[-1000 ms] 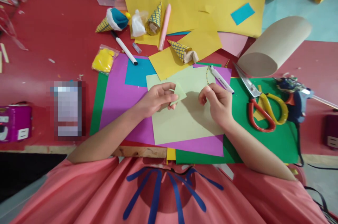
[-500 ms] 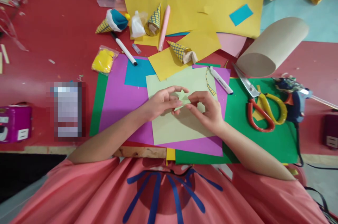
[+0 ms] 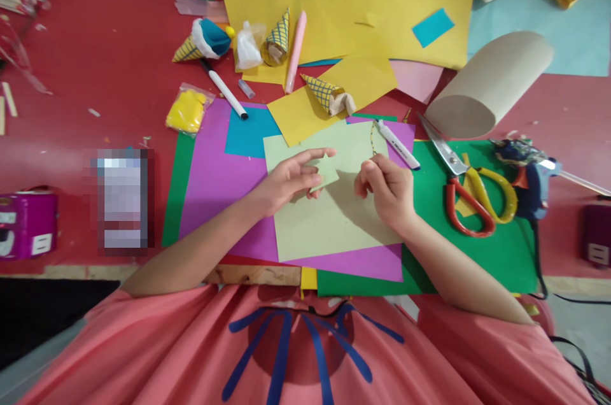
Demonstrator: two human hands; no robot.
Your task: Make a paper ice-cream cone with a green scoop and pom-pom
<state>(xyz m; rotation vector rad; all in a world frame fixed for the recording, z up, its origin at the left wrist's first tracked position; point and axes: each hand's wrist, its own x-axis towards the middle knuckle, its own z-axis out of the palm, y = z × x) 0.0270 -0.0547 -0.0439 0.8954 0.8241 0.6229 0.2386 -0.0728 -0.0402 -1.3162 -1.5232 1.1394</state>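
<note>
Three paper cones with a blue grid pattern lie on the far side of the red bench (image 3: 95,74): one cone with blue and white filling (image 3: 203,41), one upright cone (image 3: 279,39), and one cone on its side (image 3: 329,94) on a yellow sheet. Two white markers are in view, a black-tipped marker (image 3: 225,92) to the left and a second marker (image 3: 398,145) just right of the hands. There is one pair of scissors (image 3: 470,191) with red and yellow handles on the green paper at the right, one glue gun (image 3: 527,172) beyond them, and one cardboard roll (image 3: 491,83) farther off.

The left hand (image 3: 286,179) pinches a small pale green cutout (image 3: 326,170); its fingers (image 3: 312,160) close on the cutout's left edge, and the piece sticks out to their right, above the pale green sheet (image 3: 334,227). The right hand (image 3: 386,191) is curled loosely closed, just right of the cutout and apart from it; whether it holds anything cannot be told.
</note>
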